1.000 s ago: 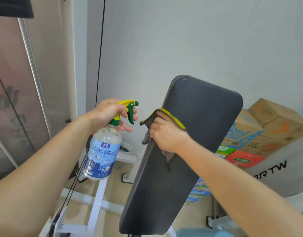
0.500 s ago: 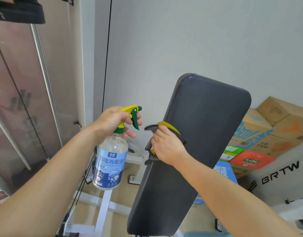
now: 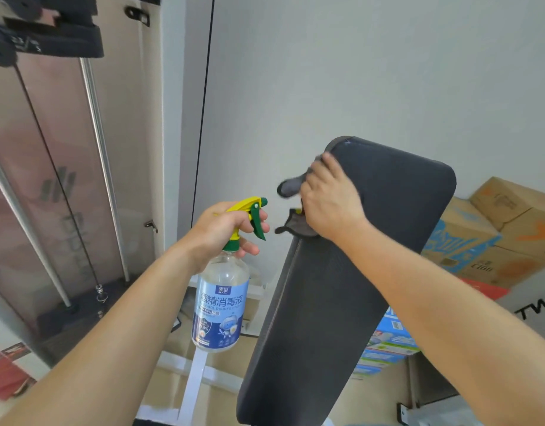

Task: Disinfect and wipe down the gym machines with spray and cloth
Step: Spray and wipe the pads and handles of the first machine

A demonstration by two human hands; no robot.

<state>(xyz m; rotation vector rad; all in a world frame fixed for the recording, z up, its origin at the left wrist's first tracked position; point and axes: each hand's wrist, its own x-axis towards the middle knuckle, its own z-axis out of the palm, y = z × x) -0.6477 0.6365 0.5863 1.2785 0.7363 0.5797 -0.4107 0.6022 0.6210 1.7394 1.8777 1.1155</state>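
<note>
- A person's left hand (image 3: 225, 229) curls round the neck of a clear spray bottle (image 3: 220, 305), fingers beside its green trigger. The bottle is upright, just left of the pad.
- The right hand (image 3: 329, 204) clutches a grey cloth (image 3: 291, 186) against the upper left edge of the tilted dark backrest pad (image 3: 357, 287).
- Cardboard boxes (image 3: 505, 235) sit stacked by the wall at right.

The bench pad (image 3: 357, 272) looked matt, finely textured vinyl; the spray bottle (image 3: 220, 302) was clear glossy plastic; the cloth (image 3: 291, 186) soft grey fabric.
</note>
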